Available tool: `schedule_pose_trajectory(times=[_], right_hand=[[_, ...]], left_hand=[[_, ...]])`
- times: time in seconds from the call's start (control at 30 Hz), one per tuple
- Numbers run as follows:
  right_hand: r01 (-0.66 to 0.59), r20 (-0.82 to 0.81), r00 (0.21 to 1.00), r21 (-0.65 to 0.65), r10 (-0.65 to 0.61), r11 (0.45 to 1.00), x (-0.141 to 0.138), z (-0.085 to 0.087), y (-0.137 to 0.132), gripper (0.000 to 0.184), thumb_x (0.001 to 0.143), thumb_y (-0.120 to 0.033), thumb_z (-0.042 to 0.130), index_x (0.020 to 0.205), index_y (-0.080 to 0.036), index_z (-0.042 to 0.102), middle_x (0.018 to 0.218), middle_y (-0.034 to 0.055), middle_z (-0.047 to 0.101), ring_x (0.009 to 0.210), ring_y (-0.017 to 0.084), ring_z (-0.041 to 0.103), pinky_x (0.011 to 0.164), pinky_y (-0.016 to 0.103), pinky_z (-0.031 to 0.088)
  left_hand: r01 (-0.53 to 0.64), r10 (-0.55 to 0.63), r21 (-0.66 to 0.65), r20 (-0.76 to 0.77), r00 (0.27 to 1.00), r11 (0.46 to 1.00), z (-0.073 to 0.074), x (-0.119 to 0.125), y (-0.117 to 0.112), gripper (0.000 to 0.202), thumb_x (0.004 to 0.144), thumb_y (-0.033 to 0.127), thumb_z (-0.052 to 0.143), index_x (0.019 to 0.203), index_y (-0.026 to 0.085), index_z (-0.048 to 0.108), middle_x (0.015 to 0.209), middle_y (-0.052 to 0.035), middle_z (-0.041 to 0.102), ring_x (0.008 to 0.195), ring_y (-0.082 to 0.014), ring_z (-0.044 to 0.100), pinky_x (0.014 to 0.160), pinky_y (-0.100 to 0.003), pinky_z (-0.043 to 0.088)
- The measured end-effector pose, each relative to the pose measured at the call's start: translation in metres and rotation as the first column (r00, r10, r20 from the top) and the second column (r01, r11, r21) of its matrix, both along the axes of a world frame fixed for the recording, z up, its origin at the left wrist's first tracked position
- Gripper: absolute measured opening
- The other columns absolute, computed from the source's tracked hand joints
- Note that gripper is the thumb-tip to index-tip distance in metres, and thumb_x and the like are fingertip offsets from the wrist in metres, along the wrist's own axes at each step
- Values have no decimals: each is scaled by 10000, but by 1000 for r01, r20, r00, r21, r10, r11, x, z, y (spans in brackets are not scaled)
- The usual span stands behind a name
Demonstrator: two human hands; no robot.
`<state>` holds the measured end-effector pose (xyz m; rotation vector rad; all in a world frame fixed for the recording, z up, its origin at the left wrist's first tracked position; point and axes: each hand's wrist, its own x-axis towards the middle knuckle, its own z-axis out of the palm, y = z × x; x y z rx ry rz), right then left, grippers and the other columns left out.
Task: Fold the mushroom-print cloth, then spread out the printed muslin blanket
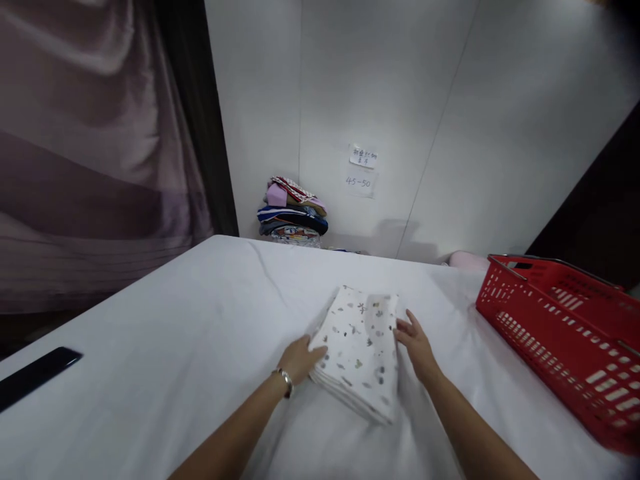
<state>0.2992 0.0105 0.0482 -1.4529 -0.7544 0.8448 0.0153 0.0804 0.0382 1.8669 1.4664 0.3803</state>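
A folded white cloth (357, 343) with small scattered prints lies on the white-covered table, its layers showing along the near edge. My left hand (300, 360), with a bracelet at the wrist, grips the cloth's left edge; the thumb rests on top and the other fingers are partly hidden behind the edge. On the opposite side, my right hand (414, 339) is open, with fingers apart and fingertips at the cloth's right edge.
A red plastic basket (560, 333) stands on the right of the white-covered table (175, 347). A dark flat object (37, 373) lies at the left edge. Behind the table are a stack of folded fabrics (293, 213) and a wall with paper labels (361, 180). A curtain (95, 153) hangs left.
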Motion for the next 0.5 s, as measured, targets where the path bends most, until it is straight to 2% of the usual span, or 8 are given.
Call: schedule_pose_trajectory(times=[0.03,0.1,0.2,0.27,0.33,0.4,0.47,0.5], right_hand=[[41,130,991,2,-41,999,5,0,7,613,603,-337,682,1182,-203,534,1224,89,575,1162,273,500,940,385,444],[61,364,929,28,-67,998,3,-1,14,491,626,-356,643,1083,-181,610,1283,106,527,1230,293,424,995,423,388],[-154,531,840,34,113,988,-29,-7,2,409,735,-414,550,1067,-191,637,1218,102,578,1166,285,487,964,466,405],[-340,578,762,-26,292,940,-61,-12,-16,419,777,-440,530,1126,-225,618,1199,83,594,1128,282,519,962,478,404],[-481,656,638,-70,404,874,-90,-16,-32,511,729,-447,617,1213,-291,561,1269,55,547,1167,305,483,1005,496,352],[-517,707,565,-98,425,850,-108,-18,-41,524,702,-418,663,1210,-354,551,1298,26,522,1192,327,451,1019,503,317],[-518,689,581,-96,432,850,-117,-19,-41,335,745,-387,619,1079,-361,625,1201,5,591,1121,322,504,971,481,356],[-510,633,638,-80,439,857,-118,-19,-39,222,769,-381,588,972,-333,662,1094,1,640,1040,306,550,919,455,398]], left_hand=[[22,-20,-29,49,999,999,-2,-3,-13,428,729,572,496,850,177,611,866,-66,674,806,-219,611,688,-290,449],[-8,29,-116,181,983,993,-7,-5,-32,471,730,627,457,796,185,606,774,-38,655,730,-196,597,620,-274,449],[-139,258,-321,367,893,937,-12,-3,-41,511,707,661,452,780,175,592,679,-14,604,622,-158,557,532,-257,447],[-180,368,-409,446,816,895,-16,2,-41,485,685,631,508,793,165,589,616,7,559,551,-133,517,493,-249,437],[-184,412,-436,514,752,881,-18,7,-42,439,688,575,551,828,160,590,582,24,529,505,-113,487,460,-232,414],[-180,432,-446,566,702,877,-19,13,-44,398,721,527,548,866,158,585,563,30,517,470,-100,466,431,-217,387],[-183,445,-453,584,679,873,-17,18,-48,368,761,490,530,918,160,573,560,32,518,445,-92,455,420,-211,376],[-196,452,-452,575,682,871,-16,19,-49,352,774,464,528,952,162,566,574,31,525,444,-91,460,422,-210,380]])
